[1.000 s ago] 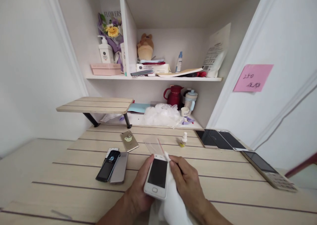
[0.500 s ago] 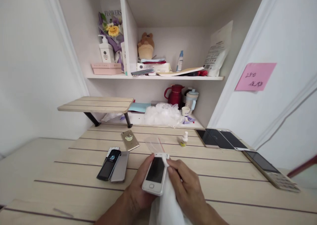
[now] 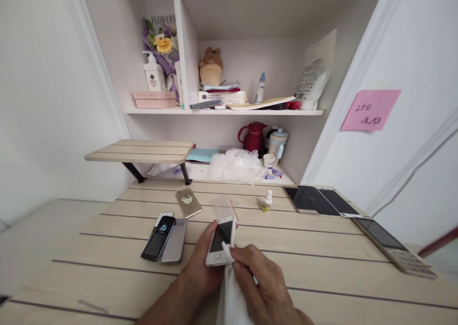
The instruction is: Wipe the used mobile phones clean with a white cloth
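My left hand [image 3: 204,267] is wrapped round a white smartphone [image 3: 215,256], its dark screen facing up and tilted. In my right hand [image 3: 260,277] a white cloth or tissue [image 3: 234,296] is pinched, with one folded tip pressed on the lower right part of the phone's screen. The rest of the cloth hangs down below the phone. Just beyond the phone lies a clear zip bag [image 3: 225,204] on the wooden table [image 3: 304,277]. A small spray bottle [image 3: 266,202] stands upright to the right of the bag.
Left of my hands lie a black slider phone [image 3: 157,239], a grey phone [image 3: 174,241] and a gold phone [image 3: 189,203]. Several phones [image 3: 318,201] line the right edge, with a keypad phone [image 3: 393,246] nearest me. A small raised stand [image 3: 141,151] is at the back left.
My right hand has moved the cloth tip from the phone's upper right edge down to the lower screen. The phone has tilted slightly in my left hand.
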The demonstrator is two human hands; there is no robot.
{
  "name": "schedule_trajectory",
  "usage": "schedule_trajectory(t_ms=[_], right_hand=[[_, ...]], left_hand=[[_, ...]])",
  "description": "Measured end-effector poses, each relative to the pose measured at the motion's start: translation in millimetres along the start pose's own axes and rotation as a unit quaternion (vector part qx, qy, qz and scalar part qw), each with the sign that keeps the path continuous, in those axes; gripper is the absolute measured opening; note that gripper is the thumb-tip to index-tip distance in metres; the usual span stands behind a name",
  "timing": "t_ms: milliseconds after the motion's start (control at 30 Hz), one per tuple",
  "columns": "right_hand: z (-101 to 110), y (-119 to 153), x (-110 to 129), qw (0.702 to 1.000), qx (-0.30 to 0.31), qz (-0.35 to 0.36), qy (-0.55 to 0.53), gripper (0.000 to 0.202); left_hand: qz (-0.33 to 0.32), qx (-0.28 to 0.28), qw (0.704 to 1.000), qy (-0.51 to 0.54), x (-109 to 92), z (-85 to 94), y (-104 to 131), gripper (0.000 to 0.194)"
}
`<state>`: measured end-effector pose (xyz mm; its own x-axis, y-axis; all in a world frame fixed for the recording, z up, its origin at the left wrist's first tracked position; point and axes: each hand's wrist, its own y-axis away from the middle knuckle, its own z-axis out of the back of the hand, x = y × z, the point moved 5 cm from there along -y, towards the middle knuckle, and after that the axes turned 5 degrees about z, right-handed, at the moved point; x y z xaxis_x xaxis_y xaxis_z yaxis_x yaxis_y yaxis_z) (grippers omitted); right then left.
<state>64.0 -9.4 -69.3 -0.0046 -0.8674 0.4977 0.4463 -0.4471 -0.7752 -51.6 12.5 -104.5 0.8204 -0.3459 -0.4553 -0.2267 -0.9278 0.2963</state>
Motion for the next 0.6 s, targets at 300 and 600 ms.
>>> schedule_trajectory(t_ms=[300, 600], right_hand=[[12, -8, -11, 0.999, -0.029, -0.035, 0.002, 0.026], [28, -11, -35, 0.984, -0.091, -0.153, 0.021, 0.019]], left_hand=[[0.095, 0.011, 0.995, -0.033, 8, 1.1, -1, 0.044], [0.105, 0.028, 0.994, -0.032, 16, -8.2, 0, 0.038]])
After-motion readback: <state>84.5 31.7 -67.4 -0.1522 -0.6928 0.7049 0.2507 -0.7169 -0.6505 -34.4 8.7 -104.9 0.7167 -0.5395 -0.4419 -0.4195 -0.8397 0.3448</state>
